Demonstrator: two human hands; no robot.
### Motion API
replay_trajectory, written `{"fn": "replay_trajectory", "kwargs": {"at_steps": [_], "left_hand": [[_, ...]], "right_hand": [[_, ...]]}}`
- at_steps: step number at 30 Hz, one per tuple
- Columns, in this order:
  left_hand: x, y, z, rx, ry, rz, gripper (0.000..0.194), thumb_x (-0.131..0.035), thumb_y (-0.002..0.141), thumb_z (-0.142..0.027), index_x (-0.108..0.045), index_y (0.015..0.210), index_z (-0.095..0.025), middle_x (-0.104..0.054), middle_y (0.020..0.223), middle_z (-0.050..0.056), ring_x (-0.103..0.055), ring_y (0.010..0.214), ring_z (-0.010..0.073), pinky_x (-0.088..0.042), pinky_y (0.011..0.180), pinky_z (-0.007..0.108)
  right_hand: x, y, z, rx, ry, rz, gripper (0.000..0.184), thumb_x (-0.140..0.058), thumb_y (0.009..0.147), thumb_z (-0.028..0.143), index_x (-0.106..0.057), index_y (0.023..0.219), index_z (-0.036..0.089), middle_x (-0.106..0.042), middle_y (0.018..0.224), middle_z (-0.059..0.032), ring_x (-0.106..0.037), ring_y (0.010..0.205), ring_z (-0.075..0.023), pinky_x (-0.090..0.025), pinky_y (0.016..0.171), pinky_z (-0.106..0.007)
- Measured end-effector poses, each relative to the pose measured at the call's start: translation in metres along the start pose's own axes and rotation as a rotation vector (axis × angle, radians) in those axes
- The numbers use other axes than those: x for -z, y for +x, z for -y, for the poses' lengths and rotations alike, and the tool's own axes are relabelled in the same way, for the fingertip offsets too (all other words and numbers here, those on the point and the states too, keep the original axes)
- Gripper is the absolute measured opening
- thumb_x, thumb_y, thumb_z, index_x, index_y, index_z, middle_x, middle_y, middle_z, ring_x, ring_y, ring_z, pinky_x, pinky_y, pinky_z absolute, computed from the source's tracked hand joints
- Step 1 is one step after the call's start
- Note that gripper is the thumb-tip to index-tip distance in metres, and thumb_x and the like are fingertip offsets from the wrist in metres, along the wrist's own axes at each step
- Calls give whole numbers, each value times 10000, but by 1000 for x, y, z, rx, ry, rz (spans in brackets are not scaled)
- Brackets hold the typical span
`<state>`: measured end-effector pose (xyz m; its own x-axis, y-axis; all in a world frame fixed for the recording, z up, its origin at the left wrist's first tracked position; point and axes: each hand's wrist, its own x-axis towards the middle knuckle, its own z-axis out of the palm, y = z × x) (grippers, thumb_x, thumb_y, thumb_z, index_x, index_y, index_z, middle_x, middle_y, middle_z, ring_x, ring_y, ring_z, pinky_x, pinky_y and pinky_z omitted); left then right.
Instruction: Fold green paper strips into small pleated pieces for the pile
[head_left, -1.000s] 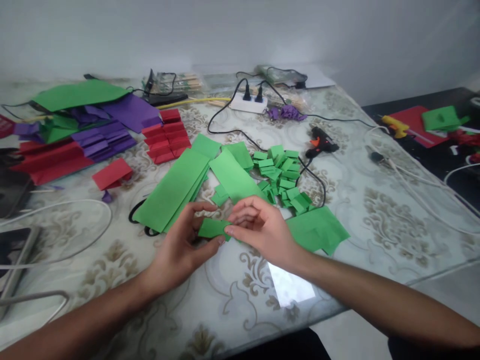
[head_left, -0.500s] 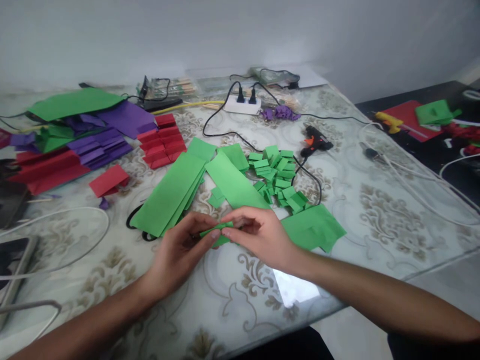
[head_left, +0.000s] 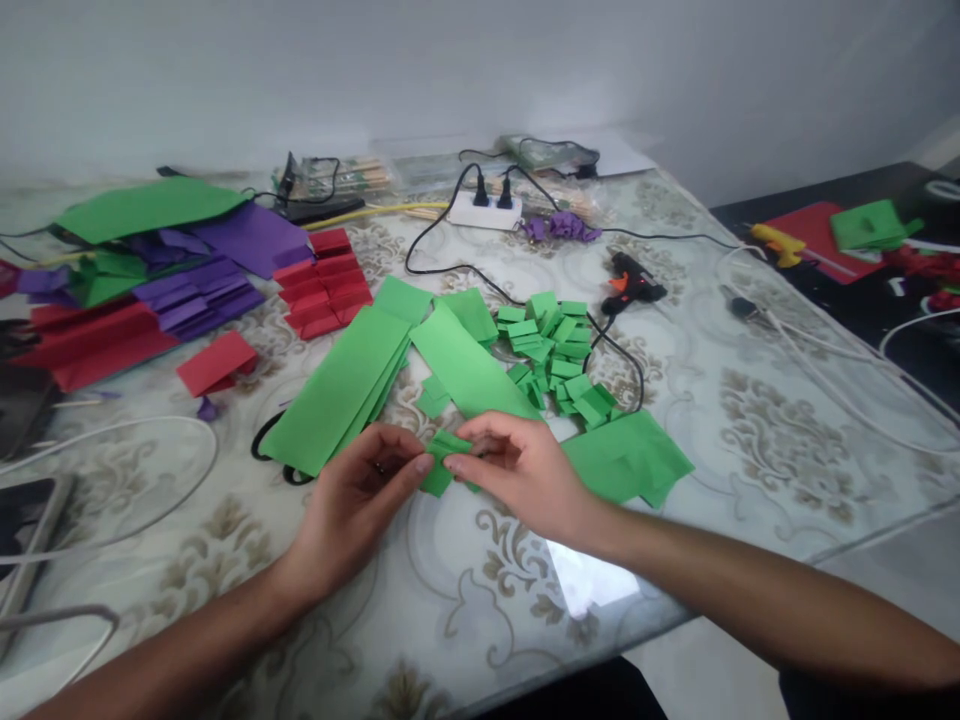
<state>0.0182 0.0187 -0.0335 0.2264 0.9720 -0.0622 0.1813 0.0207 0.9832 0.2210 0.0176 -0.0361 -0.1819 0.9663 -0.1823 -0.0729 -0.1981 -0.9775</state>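
Note:
Between my two hands is a small creased piece of green paper [head_left: 444,468], held up over the table near its front. My left hand [head_left: 367,485] pinches its left edge between thumb and fingertips. From the other side, my right hand [head_left: 517,465] grips it with thumb and forefinger. Just beyond lie long green paper strips [head_left: 341,390], stacked on the left over black scissors handles [head_left: 262,437], and another green strip [head_left: 472,365]. A heap of small folded green paper pieces [head_left: 551,345] sits behind my right hand, and a wider green sheet [head_left: 630,455] lies beside it.
A black glue gun [head_left: 634,283] rests at the right, its cord curving past the green heap. A white power strip [head_left: 486,209] with two plugs stands at the back. Folded red paper [head_left: 326,285] and purple paper [head_left: 199,295] lie left. A white cable [head_left: 817,370] crosses the right side.
The green piece has turned from a narrow edge-on fold to show more of its flat face. My left fingers have drawn slightly left, to its edge.

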Motion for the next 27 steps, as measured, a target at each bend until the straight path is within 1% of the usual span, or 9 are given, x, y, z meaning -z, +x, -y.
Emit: {"fn": "replay_trajectory", "kwargs": {"at_steps": [3, 6, 10, 15, 20, 27], "left_hand": [[-1, -1, -1, -10, -43, -2, 74, -749, 912, -239, -691, 948, -210, -696, 850, -8, -681, 759, 131, -565, 685, 207], [-1, -1, -1, -28, -38, -4, 99, -754, 888, -211, -721, 981, -225, -733, 888, -4, -710, 795, 141, -580, 706, 212], [0, 0, 1, -32, 5, -4, 31, -758, 875, -238, -743, 879, -211, -732, 779, -8, -694, 696, 142, -566, 635, 214], [0, 0, 2, -17, 11, 18, 100, -721, 915, -274, -731, 850, -199, -717, 703, -11, -693, 646, 143, -563, 613, 219], [1, -1, 1, -36, 54, 29, 140, -708, 928, -294, -729, 831, -196, -720, 697, -9, -695, 648, 142, -553, 613, 215], [3, -3, -2, -30, 84, 44, 179, -709, 936, -329, -714, 825, -188, -706, 697, 2, -674, 648, 153, -532, 605, 227]], "right_hand": [[1, 0, 1, -6, 10, 11, 254, -848, 786, 332, -732, 958, 185, -674, 715, 19, -627, 636, -134, -480, 583, -261], [1, -1, 0, 43, -6, 38, 203, -836, 799, 291, -750, 954, 192, -662, 698, 30, -596, 616, -121, -475, 591, -259], [1, 0, -1, 96, 3, 29, 196, -845, 789, 240, -751, 957, 208, -661, 733, 37, -614, 677, -126, -514, 671, -270], [-1, 1, 2, 62, 94, -4, 313, -930, 720, 279, -725, 946, 212, -720, 807, 19, -684, 786, -151, -562, 781, -290], [-2, 1, 3, 14, 97, -34, 363, -968, 668, 324, -721, 908, 209, -735, 798, 13, -697, 773, -155, -575, 778, -296], [-2, 0, 2, -10, 82, -22, 387, -969, 658, 388, -719, 895, 210, -735, 785, 8, -698, 760, -163, -582, 771, -307]]}}
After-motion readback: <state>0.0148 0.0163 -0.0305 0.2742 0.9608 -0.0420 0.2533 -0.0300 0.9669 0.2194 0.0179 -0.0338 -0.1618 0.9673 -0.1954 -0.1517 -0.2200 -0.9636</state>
